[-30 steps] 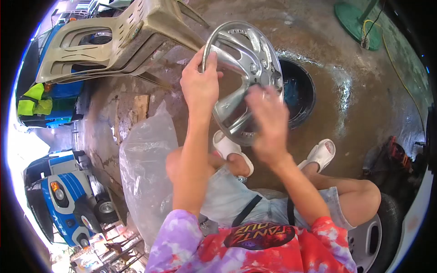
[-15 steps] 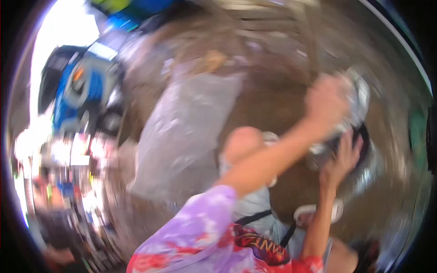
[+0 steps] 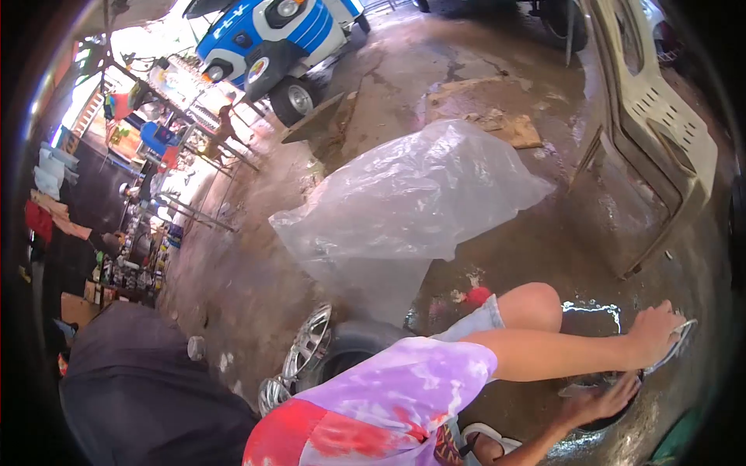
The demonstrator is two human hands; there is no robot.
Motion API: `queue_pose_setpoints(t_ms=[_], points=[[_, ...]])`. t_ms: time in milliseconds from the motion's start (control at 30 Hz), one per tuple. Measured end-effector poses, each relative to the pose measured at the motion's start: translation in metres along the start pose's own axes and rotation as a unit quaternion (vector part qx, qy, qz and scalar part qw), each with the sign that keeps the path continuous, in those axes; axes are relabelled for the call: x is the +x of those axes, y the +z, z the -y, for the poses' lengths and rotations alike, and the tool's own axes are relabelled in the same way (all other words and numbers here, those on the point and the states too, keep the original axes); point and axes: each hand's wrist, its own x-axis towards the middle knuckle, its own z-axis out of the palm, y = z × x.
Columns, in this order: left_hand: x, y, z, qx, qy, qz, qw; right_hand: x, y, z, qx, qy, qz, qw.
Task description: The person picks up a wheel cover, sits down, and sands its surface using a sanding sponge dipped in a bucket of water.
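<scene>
At the far right, my left hand (image 3: pixel 653 338) has its fingers curled over a shiny curved-edged metal piece (image 3: pixel 684 346), mostly hidden by the hand. Just below it, my right hand (image 3: pixel 602 404), a little blurred, lies with fingers stretched over a dark round object (image 3: pixel 622 415). That object has a black rim, and I cannot tell what it is. Both hands are low over the wet floor, beyond my bent knee (image 3: pixel 532 307).
Clear plastic sheeting (image 3: pixel 420 190) lies across the floor. A chrome wheel rim (image 3: pixel 311 342) and a black tyre (image 3: pixel 365 338) sit beside my sleeve. A beige metal frame (image 3: pixel 660 116) stands at right. Behind are a blue-and-white vehicle (image 3: pixel 264 39) and a brown dog (image 3: pixel 225 132).
My view has swung left, so the hands now appear lower right and the sheeting upper middle. The picture is sharper. Both hands remain at the metal piece and the dark round object.
</scene>
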Motion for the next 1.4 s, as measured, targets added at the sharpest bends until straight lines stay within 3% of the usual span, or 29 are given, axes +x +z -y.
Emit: queue_pose_setpoints(t_ms=[100, 200, 267, 333, 367, 400, 500, 600, 633, 700, 733, 867, 933, 967, 1033, 1100, 1167, 1233, 1267, 1333, 1367, 1400], points=[[-0.003, -0.001, -0.002, 0.009, 0.003, -0.007, 1.0, -0.009, -0.006, -0.029, -0.069, 0.052, 0.04, 0.995], [0.001, 0.005, 0.008, 0.026, 0.029, 0.001, 0.999, -0.023, 0.011, 0.032, 0.048, 0.064, 0.018, 0.997], [0.002, 0.002, 0.016, 0.037, 0.037, 0.006, 0.999, -0.019, 0.006, 0.009, -0.046, 0.005, 0.055, 0.997], [-0.001, 0.0, 0.008, 0.025, 0.036, 0.02, 0.999, -0.006, 0.001, -0.013, 0.011, 0.058, 0.033, 0.998], [-0.003, 0.0, 0.005, 0.025, 0.034, 0.015, 0.999, -0.006, 0.0, -0.011, -0.036, 0.035, 0.032, 0.998], [-0.003, -0.002, 0.004, 0.024, 0.032, 0.011, 0.999, -0.013, 0.005, -0.003, 0.026, 0.104, 0.027, 0.994], [-0.005, -0.002, 0.002, 0.001, 0.008, 0.017, 1.0, -0.017, 0.006, 0.019, 0.008, 0.012, 0.047, 0.999], [-0.008, 0.007, 0.003, 0.018, 0.016, -0.008, 1.0, -0.017, -0.003, -0.036, -0.025, 0.069, 0.024, 0.997], [-0.01, 0.011, 0.002, 0.017, 0.017, -0.013, 1.0, -0.025, 0.002, -0.048, -0.06, 0.021, 0.012, 0.998], [-0.01, 0.009, -0.003, 0.001, 0.007, 0.013, 1.0, -0.03, 0.005, -0.014, 0.079, 0.069, -0.006, 0.994], [-0.01, 0.008, -0.002, -0.005, 0.003, 0.023, 1.0, -0.03, 0.003, -0.002, 0.038, -0.02, 0.027, 0.999], [-0.008, 0.003, -0.004, 0.014, 0.003, 0.019, 1.0, -0.014, -0.012, -0.035, -0.1, 0.031, 0.055, 0.993], [-0.01, 0.01, -0.002, 0.01, 0.005, 0.029, 1.0, -0.026, -0.001, -0.02, 0.014, 0.039, 0.032, 0.999], [-0.01, 0.013, 0.001, 0.017, 0.014, -0.018, 1.0, -0.028, 0.004, -0.003, 0.057, 0.027, 0.033, 0.997], [-0.01, 0.005, 0.0, 0.002, -0.006, 0.019, 1.0, -0.021, 0.002, -0.011, 0.035, 0.073, 0.041, 0.996], [-0.008, 0.007, 0.004, 0.008, 0.013, 0.03, 0.999, -0.013, -0.009, -0.04, -0.103, 0.058, 0.078, 0.99], [-0.006, 0.007, 0.005, 0.025, 0.026, 0.019, 0.999, -0.026, 0.003, -0.033, 0.019, 0.065, 0.048, 0.997], [-0.008, 0.001, 0.002, 0.036, 0.037, 0.019, 0.999, -0.02, -0.007, 0.004, 0.021, 0.034, 0.074, 0.996], [-0.007, -0.003, 0.007, 0.036, 0.041, 0.008, 0.998, -0.014, -0.009, 0.007, 0.014, 0.067, 0.088, 0.994], [-0.012, -0.004, 0.003, 0.045, 0.04, 0.012, 0.998, -0.017, -0.012, -0.035, -0.062, 0.05, 0.091, 0.993], [-0.014, -0.015, -0.011, 0.06, 0.038, 0.021, 0.997, 0.0, -0.007, -0.006, 0.176, 0.313, -0.002, 0.933], [-0.017, -0.027, -0.018, 0.097, 0.03, 0.05, 0.994, 0.0, -0.012, 0.009, 0.146, 0.238, 0.019, 0.96]])
